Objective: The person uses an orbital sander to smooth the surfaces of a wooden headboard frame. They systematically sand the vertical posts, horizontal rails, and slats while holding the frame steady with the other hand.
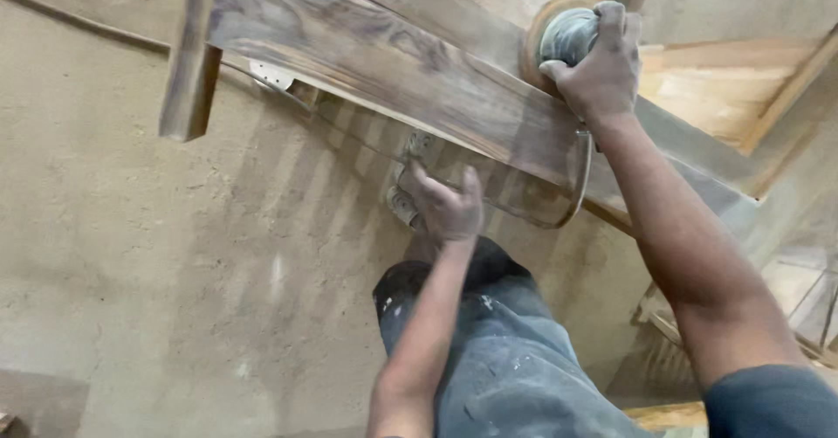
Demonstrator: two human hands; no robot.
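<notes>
Nearest, dusty grey trousers (515,368) filled the six o'clock edge. Above them the left hand (443,204) gripped the lower edge of a dark wooden board (393,71), fingers curled under it. At one o'clock the right hand (602,67) clasped a round disc sander (563,36), pressed flat on the board's upper face. Beyond lay the dust-covered floor (131,255).

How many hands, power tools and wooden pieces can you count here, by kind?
Hands: 2, left hand under the plank, right hand on the sander
Disc sanders: 1
Dark wooden planks: 1
Wooden legs: 1
Pale wooden frames: 1
Total: 6
</notes>
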